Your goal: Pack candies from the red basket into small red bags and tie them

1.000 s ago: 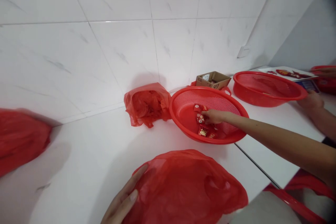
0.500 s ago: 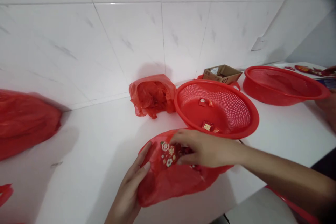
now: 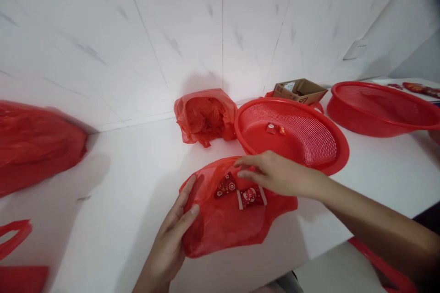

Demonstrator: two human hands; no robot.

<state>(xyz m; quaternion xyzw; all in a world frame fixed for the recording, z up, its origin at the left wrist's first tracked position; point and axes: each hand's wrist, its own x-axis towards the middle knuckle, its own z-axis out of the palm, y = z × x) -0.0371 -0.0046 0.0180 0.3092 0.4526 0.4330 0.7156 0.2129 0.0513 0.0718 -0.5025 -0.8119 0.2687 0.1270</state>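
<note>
A red plastic bag (image 3: 227, 224) lies open on the white counter in front of me. My left hand (image 3: 173, 233) grips its left edge, thumb on top of the plastic. My right hand (image 3: 271, 174) hovers over the bag's mouth with fingers stretched out and nothing in them. Two small red printed packets (image 3: 242, 192) lie inside the bag just under those fingers. Beyond my right hand stands a red perforated basket (image 3: 319, 155) holding a couple of small packets (image 3: 275, 128).
A crumpled red bag (image 3: 204, 116) sits against the tiled wall. A small cardboard box (image 3: 299, 90) stands behind the basket. A second red basket (image 3: 381, 110) is at the far right. More red bags (image 3: 37, 146) lie at the left.
My right hand has let go of the packets it held over the bag; they now lie inside it. The fingers have opened and lifted slightly. The view shifted a little down and left.
</note>
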